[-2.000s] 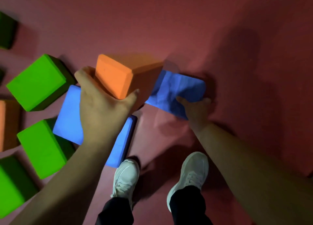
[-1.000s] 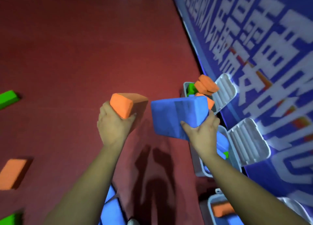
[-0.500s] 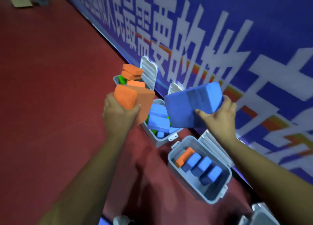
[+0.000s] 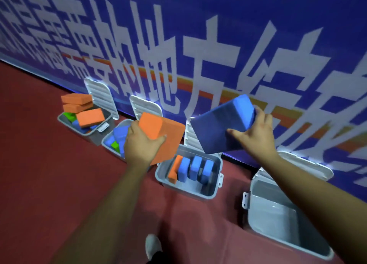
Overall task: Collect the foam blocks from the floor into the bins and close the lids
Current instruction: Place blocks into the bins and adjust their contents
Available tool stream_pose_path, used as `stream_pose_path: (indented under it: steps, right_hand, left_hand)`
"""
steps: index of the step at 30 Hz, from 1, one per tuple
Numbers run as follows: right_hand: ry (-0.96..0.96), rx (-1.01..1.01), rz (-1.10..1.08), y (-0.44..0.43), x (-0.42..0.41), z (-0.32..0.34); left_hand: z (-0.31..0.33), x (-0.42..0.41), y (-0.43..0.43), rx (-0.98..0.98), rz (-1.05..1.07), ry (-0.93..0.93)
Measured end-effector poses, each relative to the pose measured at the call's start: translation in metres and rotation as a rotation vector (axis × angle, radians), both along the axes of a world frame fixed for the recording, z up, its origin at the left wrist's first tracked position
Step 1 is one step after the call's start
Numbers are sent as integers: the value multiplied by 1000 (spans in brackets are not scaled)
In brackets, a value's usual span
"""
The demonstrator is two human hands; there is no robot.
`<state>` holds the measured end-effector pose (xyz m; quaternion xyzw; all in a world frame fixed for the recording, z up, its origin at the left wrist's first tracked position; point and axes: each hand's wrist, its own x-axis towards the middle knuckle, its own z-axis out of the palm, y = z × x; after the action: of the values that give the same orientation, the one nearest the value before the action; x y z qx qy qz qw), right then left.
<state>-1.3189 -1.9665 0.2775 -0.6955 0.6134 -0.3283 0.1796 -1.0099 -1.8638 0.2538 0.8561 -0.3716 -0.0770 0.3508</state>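
The left hand (image 4: 139, 144) is clamped on an orange foam block (image 4: 164, 132), thumb across its near face, held in the air just above the left end of the half-filled bin (image 4: 184, 189). The right hand (image 4: 256, 132) grips a blue foam block (image 4: 222, 124) by its end, tilted, above that bin's far rim and in front of its raised lid (image 4: 191, 138).

Inside the half-filled bin, one orange and three blue blocks (image 4: 195, 166) stand on edge in a row, and free space shows at its right end. Judging by that, the tidy move is to turn each block on edge and slide it in beside the row, one hand at a time, pressing it below the rim so the lid can fold down.

If the gap takes only one, the empty bin (image 4: 274, 204) to the right of the half-filled bin, lid open, is the place for the other.

Avoid loose stacking: the overfilled bin (image 4: 73, 127), far to the left of the half-filled bin, carries orange blocks (image 4: 76, 101) piled above its rim, and its lid will likely not close until they are repacked
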Motion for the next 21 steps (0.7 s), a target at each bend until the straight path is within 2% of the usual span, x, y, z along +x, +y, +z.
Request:
stream_pose_path:
  steps: [2, 6, 9, 18, 21]
  right_hand:
    - [27, 35, -34, -5, -17, -11]
    - [117, 87, -42, -25, -34, -40]
    - [211, 130, -30, -48, -31, -67]
    - [398, 318, 51, -131, 22, -176]
    - [408, 420, 54, -151, 38, -225]
  left_hand:
    - [-4, -27, -19, -27, -92, 11]
    - [-32, -40, -69, 85, -242, 57]
    - [-64, -32, -108, 131, -343, -58]
    - [-198, 15, -224, 442, -604, -142]
    - [-250, 22, -253, 466, -682, -161]
